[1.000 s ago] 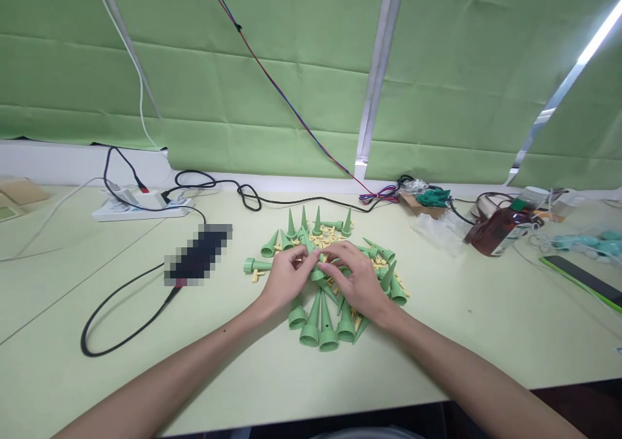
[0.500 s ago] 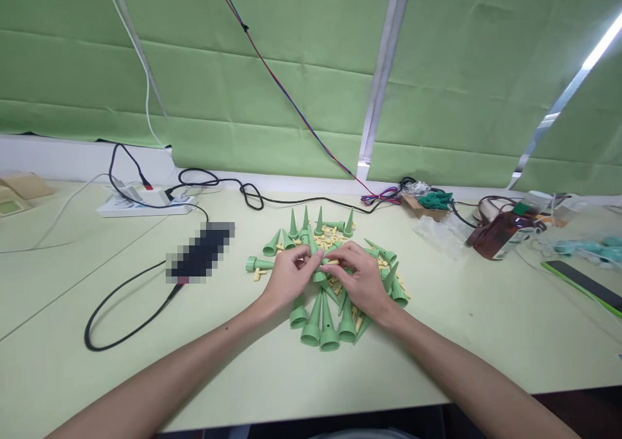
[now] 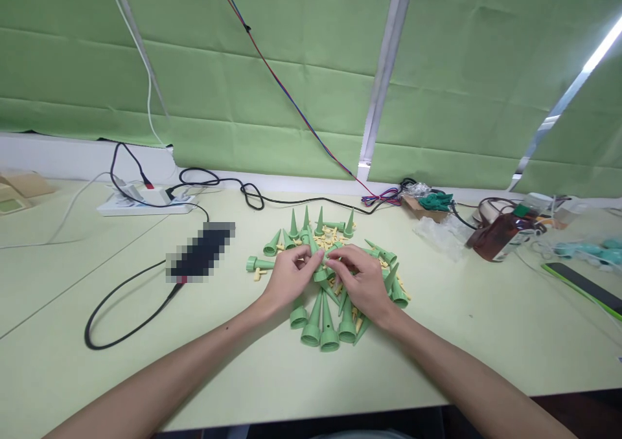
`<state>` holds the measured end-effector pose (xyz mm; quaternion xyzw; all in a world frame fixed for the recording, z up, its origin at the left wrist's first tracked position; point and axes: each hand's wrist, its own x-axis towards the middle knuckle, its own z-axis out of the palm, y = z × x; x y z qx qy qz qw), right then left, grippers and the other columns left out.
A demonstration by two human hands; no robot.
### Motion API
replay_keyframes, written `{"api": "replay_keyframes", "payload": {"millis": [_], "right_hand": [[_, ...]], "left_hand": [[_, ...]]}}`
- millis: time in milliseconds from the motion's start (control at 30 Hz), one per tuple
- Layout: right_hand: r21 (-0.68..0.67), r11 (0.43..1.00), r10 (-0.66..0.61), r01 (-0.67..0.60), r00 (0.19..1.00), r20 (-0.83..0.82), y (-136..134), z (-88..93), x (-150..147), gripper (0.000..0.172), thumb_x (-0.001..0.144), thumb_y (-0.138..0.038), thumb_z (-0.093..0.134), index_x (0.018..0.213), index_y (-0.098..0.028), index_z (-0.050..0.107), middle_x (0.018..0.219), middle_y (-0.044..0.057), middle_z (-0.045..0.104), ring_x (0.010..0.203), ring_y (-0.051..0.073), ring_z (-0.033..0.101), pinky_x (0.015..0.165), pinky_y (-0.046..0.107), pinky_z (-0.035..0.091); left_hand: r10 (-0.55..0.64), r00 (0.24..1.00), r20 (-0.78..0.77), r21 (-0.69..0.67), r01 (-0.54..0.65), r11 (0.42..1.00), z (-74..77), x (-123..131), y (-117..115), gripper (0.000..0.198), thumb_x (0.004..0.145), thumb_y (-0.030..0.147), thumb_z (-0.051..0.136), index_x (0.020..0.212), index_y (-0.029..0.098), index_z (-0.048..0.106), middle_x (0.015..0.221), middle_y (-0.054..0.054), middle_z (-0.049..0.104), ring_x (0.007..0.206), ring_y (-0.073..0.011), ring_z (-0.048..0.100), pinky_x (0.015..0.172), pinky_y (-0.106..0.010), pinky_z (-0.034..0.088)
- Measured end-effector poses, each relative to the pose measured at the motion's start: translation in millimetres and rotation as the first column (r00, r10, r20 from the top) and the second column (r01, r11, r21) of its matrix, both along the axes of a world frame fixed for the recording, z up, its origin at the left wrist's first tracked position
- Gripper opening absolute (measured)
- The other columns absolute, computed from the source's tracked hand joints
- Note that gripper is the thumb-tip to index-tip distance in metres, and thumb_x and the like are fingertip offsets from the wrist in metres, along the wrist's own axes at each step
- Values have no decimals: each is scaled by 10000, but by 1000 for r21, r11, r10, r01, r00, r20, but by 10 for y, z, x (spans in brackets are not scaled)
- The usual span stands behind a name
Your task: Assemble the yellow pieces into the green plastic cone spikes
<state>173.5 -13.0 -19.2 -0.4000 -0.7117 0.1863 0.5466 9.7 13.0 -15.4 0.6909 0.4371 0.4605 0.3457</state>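
Pale bench (image 3: 272, 387) across the lower frame, loose green cones (image 3: 328, 343) nearest. Centre: left hand (image 3: 290, 276), fingers wrapped round a held cone (image 3: 319, 274); right hand (image 3: 358, 278), fingers at its side, closure and catch impossible to tell. A slack grip could drop it among crowding cones and yellow pieces (image 3: 326, 237)! Brown bottle (image 3: 503, 235), right; green covering (image 3: 291, 96) behind.

- Back covered by green panels (image 3: 272, 96), parted by pale strips (image 3: 380, 79)
- Bright streak (image 3: 603, 43) seen upper right
- Tabletop (image 3: 233, 387) backed by white ledge (image 3: 58, 160), crossed by seam (image 3: 87, 274) at left
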Motion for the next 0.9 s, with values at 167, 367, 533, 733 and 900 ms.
{"api": "replay_keyframes", "payload": {"millis": [167,367,533,733,900], "right_hand": [[-14,1000,23,-23,1000,-8,3,-21,5,134,945,-254,543,932,-203,665,850,41,645,535,114,580,561,282,512],[-2,1000,7,-7,999,32,11,-16,-2,138,947,-247,533,935,-200,662,835,43,644,559,126,582,560,284,514],[9,1000,-11,10,997,74,21,-15,-5,151,950,-259,527,923,-203,665,805,51,638,663,163,605,573,279,509],[3,1000,-14,14,996,92,14,-22,-2,153,954,-253,523,923,-197,663,807,52,635,683,168,607,593,284,508],[6,1000,-14,14,993,117,18,-30,2,160,956,-240,514,942,-204,669,794,49,634,689,173,606,598,291,506]], "left_hand": [[-3,1000,2,-16,3,1000,9,2,-2,449,885,479,539,597,182,364,568,49,285,513,-95,283,472,-244,225],[0,1000,-6,-1,0,1000,10,8,-9,457,887,482,534,598,185,342,569,49,279,518,-97,274,478,-246,221],[-2,1000,-25,7,2,1000,1,11,-12,459,889,480,535,598,187,334,567,50,281,521,-100,277,487,-248,217],[16,998,-60,42,-14,999,5,9,-22,450,906,465,521,606,189,330,568,50,289,525,-101,284,495,-254,229],[24,989,-146,114,-7,993,5,-4,-48,422,919,451,511,629,190,352,565,52,336,522,-103,325,511,-256,255]]}}
